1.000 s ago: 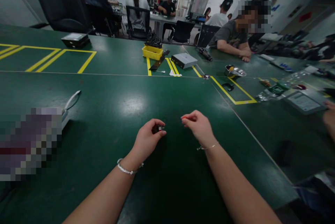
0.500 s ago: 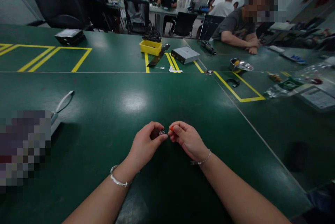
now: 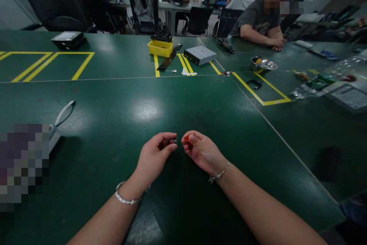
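Observation:
Between thumb and fingers, my left hand (image 3: 153, 157) pinches a small silvery part with a bit of red (image 3: 173, 141); its kind is too small to make out. My right hand (image 3: 205, 151) is closed on a small orange-red piece (image 3: 187, 138), mostly covered by the thumb and fingertips. The two hands face each other over the green table (image 3: 114, 115), a narrow gap between their fingertips. Each wrist wears a silvery bracelet.
A blurred-out device with a white cable (image 3: 63, 112) lies at left. Farther back are a yellow bin (image 3: 160, 49) of black cables, a grey box (image 3: 200, 55) and a metal bowl (image 3: 262, 64). A person (image 3: 255, 27) leans on the table at back right.
My hands have drawn slightly apart, the left one moving left. More of the red on the silvery part shows now. The view has shifted a little.

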`<control>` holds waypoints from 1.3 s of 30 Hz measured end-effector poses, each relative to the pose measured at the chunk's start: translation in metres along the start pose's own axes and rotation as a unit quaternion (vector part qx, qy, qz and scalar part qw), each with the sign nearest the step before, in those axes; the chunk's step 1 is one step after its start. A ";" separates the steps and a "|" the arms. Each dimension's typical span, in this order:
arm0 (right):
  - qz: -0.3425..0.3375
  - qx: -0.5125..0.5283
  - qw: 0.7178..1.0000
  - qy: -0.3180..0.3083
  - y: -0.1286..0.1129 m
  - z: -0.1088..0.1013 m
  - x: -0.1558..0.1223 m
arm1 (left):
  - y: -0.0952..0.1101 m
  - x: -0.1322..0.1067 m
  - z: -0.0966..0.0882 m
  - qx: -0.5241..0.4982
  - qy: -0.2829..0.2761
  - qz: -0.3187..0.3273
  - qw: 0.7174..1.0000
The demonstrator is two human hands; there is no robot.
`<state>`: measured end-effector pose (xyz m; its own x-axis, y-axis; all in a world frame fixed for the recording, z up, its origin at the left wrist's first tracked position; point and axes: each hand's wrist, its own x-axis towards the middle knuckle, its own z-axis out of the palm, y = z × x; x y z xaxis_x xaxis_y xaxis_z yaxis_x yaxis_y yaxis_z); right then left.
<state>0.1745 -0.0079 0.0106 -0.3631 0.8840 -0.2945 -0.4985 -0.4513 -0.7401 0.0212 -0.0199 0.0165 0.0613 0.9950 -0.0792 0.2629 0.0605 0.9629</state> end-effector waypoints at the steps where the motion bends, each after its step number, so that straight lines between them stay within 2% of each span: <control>1: 0.000 -0.005 1.000 0.006 0.000 0.001 0.000 | 0.000 0.000 0.001 -0.006 0.002 0.004 1.000; 5: -0.030 -0.035 0.998 0.040 0.002 0.005 -0.001 | 0.000 -0.003 0.003 0.016 0.014 0.031 0.999; 12: -0.076 -0.085 0.990 0.089 0.010 0.013 0.000 | 0.003 -0.007 0.004 0.147 0.039 0.116 0.982; 16: -0.102 -0.127 0.980 0.117 0.015 0.014 0.001 | 0.005 -0.009 0.005 0.207 0.062 0.142 0.966; 21: -0.119 -0.162 0.970 0.136 0.019 0.015 0.001 | 0.005 -0.010 0.007 0.234 0.072 0.160 0.956; 33: -0.096 -0.148 0.979 0.105 0.027 0.026 -0.013 | 0.004 -0.011 0.003 0.223 0.123 0.162 0.954; 39: -0.108 -0.243 0.960 0.087 0.022 0.025 -0.015 | 0.003 -0.010 0.005 0.218 0.110 0.158 0.957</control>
<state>0.1493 -0.0339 0.0144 -0.1347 0.9768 -0.1667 -0.1065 -0.1816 -0.9776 0.0260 -0.0305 0.0190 0.0125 0.9536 0.3007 0.6446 -0.2376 0.7267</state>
